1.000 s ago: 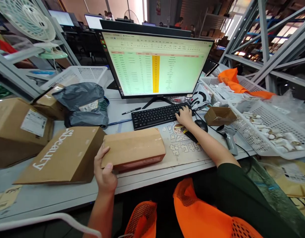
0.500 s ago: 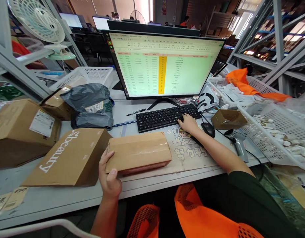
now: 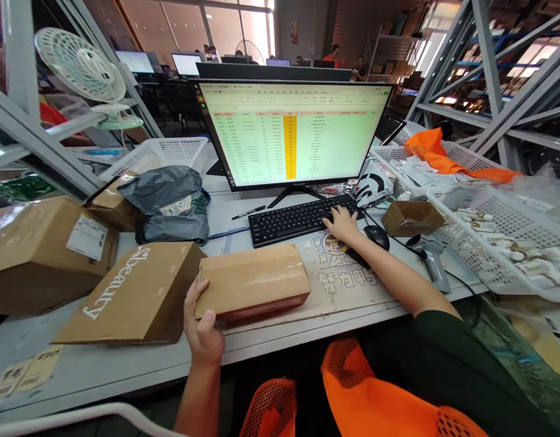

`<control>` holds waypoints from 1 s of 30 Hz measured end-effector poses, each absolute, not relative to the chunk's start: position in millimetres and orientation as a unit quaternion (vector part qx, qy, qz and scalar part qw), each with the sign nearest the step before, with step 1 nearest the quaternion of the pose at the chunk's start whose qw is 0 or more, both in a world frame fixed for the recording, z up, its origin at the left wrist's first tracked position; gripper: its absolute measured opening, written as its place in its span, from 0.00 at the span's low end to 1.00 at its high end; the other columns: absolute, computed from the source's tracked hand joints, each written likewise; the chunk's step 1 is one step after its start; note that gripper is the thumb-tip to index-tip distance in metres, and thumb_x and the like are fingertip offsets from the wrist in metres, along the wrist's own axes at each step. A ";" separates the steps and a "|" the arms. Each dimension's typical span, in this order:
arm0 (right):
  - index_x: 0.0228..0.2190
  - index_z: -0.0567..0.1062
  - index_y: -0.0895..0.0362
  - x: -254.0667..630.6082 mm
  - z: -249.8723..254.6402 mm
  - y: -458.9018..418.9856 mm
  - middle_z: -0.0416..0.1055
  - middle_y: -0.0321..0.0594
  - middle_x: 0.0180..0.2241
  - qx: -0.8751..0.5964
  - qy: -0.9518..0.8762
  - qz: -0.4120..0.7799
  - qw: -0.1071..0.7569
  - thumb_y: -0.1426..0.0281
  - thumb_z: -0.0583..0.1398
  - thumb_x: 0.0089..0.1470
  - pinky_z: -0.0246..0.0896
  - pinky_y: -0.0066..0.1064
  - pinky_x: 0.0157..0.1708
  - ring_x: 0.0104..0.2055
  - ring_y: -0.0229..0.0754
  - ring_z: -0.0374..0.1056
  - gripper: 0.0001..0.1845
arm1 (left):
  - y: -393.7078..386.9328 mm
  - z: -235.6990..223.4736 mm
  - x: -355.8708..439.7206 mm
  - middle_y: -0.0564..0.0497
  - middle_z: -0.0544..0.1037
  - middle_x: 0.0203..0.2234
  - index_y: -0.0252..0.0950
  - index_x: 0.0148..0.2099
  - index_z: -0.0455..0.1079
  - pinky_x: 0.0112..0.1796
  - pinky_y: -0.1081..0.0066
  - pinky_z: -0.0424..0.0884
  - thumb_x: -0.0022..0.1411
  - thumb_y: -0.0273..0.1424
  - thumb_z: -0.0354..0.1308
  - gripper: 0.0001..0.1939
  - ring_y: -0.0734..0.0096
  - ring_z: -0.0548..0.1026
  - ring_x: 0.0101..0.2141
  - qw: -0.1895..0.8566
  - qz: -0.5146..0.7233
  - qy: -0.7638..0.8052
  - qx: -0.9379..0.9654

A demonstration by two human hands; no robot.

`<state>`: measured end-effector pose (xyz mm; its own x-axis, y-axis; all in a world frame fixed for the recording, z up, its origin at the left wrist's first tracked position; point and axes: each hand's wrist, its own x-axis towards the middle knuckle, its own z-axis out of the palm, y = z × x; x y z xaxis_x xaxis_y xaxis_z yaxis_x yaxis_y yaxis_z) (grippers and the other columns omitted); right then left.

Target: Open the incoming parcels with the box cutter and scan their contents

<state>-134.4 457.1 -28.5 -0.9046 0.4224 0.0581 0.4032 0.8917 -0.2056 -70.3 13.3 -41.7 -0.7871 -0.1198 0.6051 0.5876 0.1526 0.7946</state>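
Gripping the near left corner of a taped box (image 3: pixel 255 280), the left hand (image 3: pixel 202 328) has its thumb on top and its fingers curled around the end. The box lies flat on the counter (image 3: pixel 125 364), on a cardboard mat (image 3: pixel 348 276) with printed characters, just in front of the keyboard (image 3: pixel 298 218). The right hand (image 3: pixel 342 223) rests open on the keyboard's right end, fingers spread over the keys, holding nothing. A mouse (image 3: pixel 376 237) sits just beside that wrist, and a scanner (image 3: pixel 432 258) lies a little further right.

Touching the taped box on its left is a larger carton (image 3: pixel 134 297) printed "beauty". Behind it lie a grey bag (image 3: pixel 168 203) and more cartons (image 3: pixel 47 249). The monitor (image 3: pixel 293 133) stands behind the keyboard, showing a spreadsheet with a yellow column. A pen (image 3: pixel 248 212) lies left of the keyboard. White baskets (image 3: pixel 503 243) fill the counter's right side, with a small open box (image 3: pixel 410 217) near them and an orange cloth (image 3: pixel 437 155) on the far one. A fan (image 3: pixel 82 70) stands far left.
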 end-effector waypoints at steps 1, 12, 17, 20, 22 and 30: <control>0.70 0.67 0.57 -123.3 -31.6 462.8 0.49 0.56 0.76 -0.221 -0.970 0.095 0.038 0.49 0.50 0.72 0.32 0.68 0.74 0.77 0.62 0.44 0.37 | 13.4 -42.8 -72.2 0.42 0.74 0.64 0.37 0.60 0.74 0.69 0.52 0.60 0.61 0.35 0.54 0.26 0.48 0.69 0.67 0.282 -0.629 -0.705 -0.166; 0.69 0.70 0.55 -97.2 -48.1 474.4 0.50 0.55 0.76 -0.178 -0.974 0.124 0.061 0.54 0.50 0.74 0.33 0.75 0.71 0.79 0.64 0.38 0.31 | 13.2 -32.2 -67.6 0.41 0.77 0.60 0.34 0.60 0.75 0.70 0.51 0.60 0.61 0.37 0.52 0.28 0.47 0.70 0.65 0.285 -0.592 -0.746 -0.112; 0.70 0.68 0.55 -92.4 -49.7 477.5 0.50 0.54 0.76 -0.164 -0.973 0.147 0.067 0.55 0.48 0.74 0.34 0.75 0.71 0.79 0.64 0.38 0.32 | 14.2 -27.2 -68.9 0.42 0.78 0.58 0.35 0.59 0.76 0.68 0.55 0.63 0.62 0.36 0.52 0.26 0.50 0.72 0.63 0.282 -0.577 -0.762 -0.084; 0.70 0.66 0.58 -90.6 -37.0 476.8 0.52 0.55 0.75 -0.153 -0.965 0.168 0.128 0.58 0.49 0.73 0.34 0.76 0.71 0.78 0.63 0.40 0.32 | 13.2 -24.6 -87.6 0.42 0.79 0.57 0.33 0.56 0.76 0.68 0.57 0.64 0.62 0.36 0.49 0.25 0.52 0.73 0.62 0.288 -0.594 -0.748 -0.077; 0.68 0.69 0.61 -84.2 -17.7 478.9 0.53 0.57 0.75 -0.151 -0.953 0.180 0.193 0.60 0.50 0.72 0.33 0.76 0.71 0.78 0.63 0.41 0.31 | 9.6 -21.9 -102.5 0.40 0.79 0.55 0.31 0.53 0.76 0.68 0.57 0.64 0.63 0.37 0.46 0.24 0.53 0.73 0.62 0.292 -0.614 -0.730 -0.075; 0.60 0.79 0.55 80.4 23.7 556.7 0.77 0.55 0.56 -0.259 -0.894 0.228 0.286 0.50 0.55 0.67 0.64 0.53 0.64 0.60 0.60 0.73 0.31 | 1.9 -17.2 -91.6 0.42 0.78 0.50 0.27 0.52 0.74 0.62 0.54 0.67 0.77 0.49 0.43 0.31 0.55 0.74 0.57 0.307 -0.532 -0.782 -0.104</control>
<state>80.4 556.7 23.7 -0.7020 0.5932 0.3940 0.3325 0.7623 -0.5554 -91.6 1.9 -17.2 -0.7894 -0.1644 0.5915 0.4895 0.4128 0.7681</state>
